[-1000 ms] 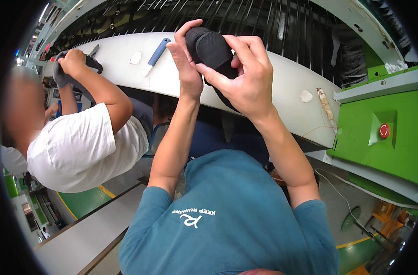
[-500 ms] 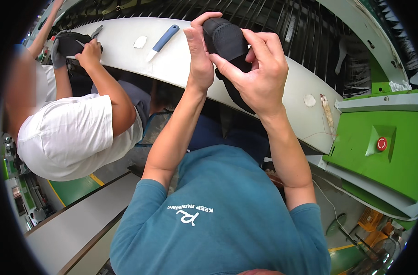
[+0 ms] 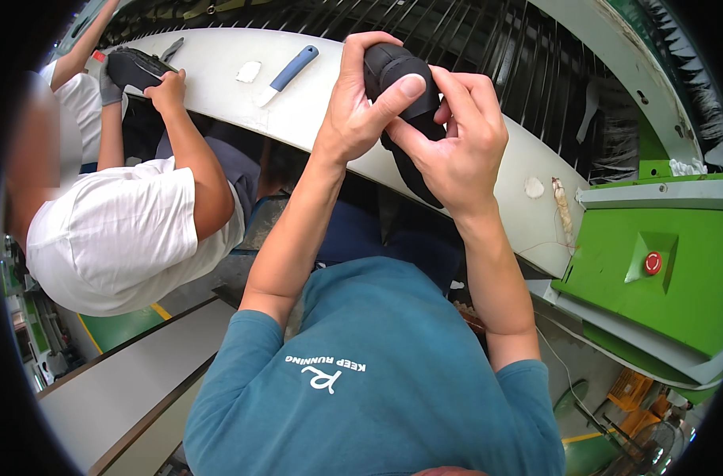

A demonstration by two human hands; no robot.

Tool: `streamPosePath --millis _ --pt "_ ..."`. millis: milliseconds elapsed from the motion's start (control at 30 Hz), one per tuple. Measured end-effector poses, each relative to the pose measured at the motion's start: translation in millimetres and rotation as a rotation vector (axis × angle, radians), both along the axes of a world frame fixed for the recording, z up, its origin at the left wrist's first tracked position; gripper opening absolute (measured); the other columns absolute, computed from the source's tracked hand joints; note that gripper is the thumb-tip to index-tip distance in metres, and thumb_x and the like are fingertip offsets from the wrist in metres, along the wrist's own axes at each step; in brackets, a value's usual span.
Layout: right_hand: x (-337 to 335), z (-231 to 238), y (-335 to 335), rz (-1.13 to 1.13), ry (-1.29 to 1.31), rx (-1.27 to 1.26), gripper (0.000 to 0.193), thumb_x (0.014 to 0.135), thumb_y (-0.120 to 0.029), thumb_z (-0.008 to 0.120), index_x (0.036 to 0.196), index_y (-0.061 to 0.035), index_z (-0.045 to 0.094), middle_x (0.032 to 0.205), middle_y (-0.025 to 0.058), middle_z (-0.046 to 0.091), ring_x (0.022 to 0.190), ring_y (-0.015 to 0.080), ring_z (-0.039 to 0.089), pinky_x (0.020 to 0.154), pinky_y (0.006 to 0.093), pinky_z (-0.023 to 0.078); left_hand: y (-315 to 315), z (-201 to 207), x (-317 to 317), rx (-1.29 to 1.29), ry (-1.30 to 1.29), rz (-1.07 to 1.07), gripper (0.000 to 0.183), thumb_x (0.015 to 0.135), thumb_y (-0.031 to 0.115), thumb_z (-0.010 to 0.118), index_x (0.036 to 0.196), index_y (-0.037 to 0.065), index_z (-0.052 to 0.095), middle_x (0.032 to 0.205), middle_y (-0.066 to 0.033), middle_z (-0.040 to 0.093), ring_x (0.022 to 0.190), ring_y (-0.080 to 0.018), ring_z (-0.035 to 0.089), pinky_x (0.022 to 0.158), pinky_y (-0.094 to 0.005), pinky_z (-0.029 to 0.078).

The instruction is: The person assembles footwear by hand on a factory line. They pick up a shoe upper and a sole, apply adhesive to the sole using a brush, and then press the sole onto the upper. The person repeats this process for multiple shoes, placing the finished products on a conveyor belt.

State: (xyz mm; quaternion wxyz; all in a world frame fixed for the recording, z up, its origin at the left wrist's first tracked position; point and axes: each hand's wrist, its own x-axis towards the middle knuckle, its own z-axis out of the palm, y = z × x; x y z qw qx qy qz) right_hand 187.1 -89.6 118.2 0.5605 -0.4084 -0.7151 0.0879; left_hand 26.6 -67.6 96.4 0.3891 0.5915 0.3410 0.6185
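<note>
Above the far part of the white bench, both my hands hold a black shoe (image 3: 393,65), its rounded end pointing away from me. My left hand (image 3: 353,115) is closed round the left side of that end, the thumb pressed across the top. On the other side, my right hand (image 3: 466,151) grips the edge of the shoe, thumb and fingers bent close together. Part of the shoe hangs below my hands toward the bench's near edge. A blue-handled tool (image 3: 296,68) with a pale flat tip lies on the bench left of my left hand.
A co-worker in a white shirt (image 3: 115,246) sits at left, holding another black shoe (image 3: 135,70). White scraps (image 3: 248,71) and a thread cone (image 3: 562,213) lie on the white bench (image 3: 211,79). At right stands a green machine housing (image 3: 615,293) with a red button; dark rods run behind.
My left hand has closed in, its thumb moving from upright onto the top of the shoe. The co-worker's shoe has turned, and their hands have shifted.
</note>
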Motion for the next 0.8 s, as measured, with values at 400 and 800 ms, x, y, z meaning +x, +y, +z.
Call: streamPosePath --millis 400,800 --pt "-1 7 -8 0.021 -0.018 -0.005 0.063 0.07 -0.005 0.1 0.128 0.0023 0.078 0.11 0.0058 0.068 0.078 0.0113 0.06 0.062 0.0251 0.051 3 6 -8 0.066 0.109 0.033 0.057 0.1 0.041 0.086 0.133 0.004 0.058 0.108 -0.0096 0.061 0.095 -0.0187 0.063 0.085 -0.0353 0.055" --pt "-3 7 -11 0.06 0.043 0.026 0.066 0.069 -0.005 0.101 0.131 -0.0006 0.079 0.11 0.0041 0.068 0.082 0.0106 0.06 0.063 0.0243 0.05 -6 17 -4 0.087 0.063 0.06 0.05 0.101 0.036 0.08 0.132 0.003 0.059 0.111 -0.0111 0.057 0.095 -0.0205 0.059 0.085 -0.036 0.052"
